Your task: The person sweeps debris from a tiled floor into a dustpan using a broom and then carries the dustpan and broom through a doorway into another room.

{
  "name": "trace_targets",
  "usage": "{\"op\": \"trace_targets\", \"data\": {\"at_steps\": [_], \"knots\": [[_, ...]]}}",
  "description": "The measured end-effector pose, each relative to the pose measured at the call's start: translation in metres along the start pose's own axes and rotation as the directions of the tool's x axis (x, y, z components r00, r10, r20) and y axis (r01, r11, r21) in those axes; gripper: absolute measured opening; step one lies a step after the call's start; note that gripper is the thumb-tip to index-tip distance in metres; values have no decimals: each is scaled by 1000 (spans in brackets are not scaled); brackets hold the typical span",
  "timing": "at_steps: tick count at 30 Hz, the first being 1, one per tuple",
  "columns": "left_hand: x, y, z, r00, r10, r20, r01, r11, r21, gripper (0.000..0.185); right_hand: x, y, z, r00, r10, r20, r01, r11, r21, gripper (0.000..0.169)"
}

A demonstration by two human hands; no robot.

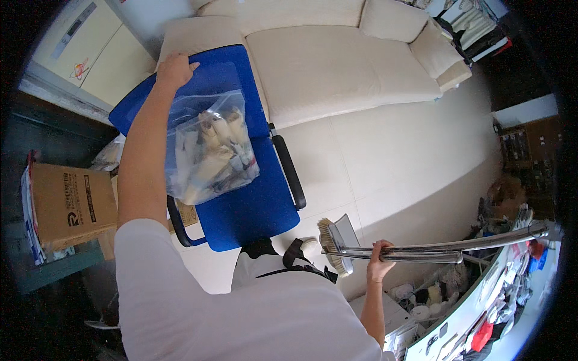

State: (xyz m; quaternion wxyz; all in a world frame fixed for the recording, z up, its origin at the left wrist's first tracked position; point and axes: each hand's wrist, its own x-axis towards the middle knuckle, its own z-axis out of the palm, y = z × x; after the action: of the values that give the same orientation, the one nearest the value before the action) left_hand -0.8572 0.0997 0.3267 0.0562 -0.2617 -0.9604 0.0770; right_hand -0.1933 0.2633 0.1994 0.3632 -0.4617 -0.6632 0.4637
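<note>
My left hand [175,71] grips the top edge of the backrest of a blue chair [255,203] with black armrests. On the chair lies a clear plastic bag [216,153] with pale, rolled-looking items inside. In my right hand [380,261] are two metal handles held together, those of a broom [332,243] and a grey dustpan [347,230]. The broom's pale bristles and the dustpan are at the left end of the handles, over the floor near my feet. The handles reach out to the right.
A beige sofa [325,67] stands beyond the chair. At the left are a cardboard box [72,203] and a cream cabinet [95,49]. A cluttered table [451,316] runs along the lower right, with a wire rack of items beside it. Pale tiled floor [384,153] lies between.
</note>
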Motion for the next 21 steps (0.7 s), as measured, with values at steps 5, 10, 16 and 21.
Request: {"op": "trace_targets", "data": {"at_steps": [5, 10, 16, 21], "knots": [[2, -7, -2, 999, 9, -50, -6, 999, 51, 42, 44, -1, 20, 1000, -3, 13, 3, 1000, 22, 8], [3, -33, 24, 994, 1, -105, 9, 995, 94, 39, 80, 18, 35, 997, -33, 70, 30, 998, 50, 7], [12, -24, 42, 995, 29, -100, -14, 989, 148, 35, 100, 32, 50, 993, -96, 61, 95, 995, 33, 6], [24, -13, 65, 968, 116, -221, -99, 991, 89, 29, 109, 29, 48, 999, -14, -33, 16, 999, 49, 8]]}}
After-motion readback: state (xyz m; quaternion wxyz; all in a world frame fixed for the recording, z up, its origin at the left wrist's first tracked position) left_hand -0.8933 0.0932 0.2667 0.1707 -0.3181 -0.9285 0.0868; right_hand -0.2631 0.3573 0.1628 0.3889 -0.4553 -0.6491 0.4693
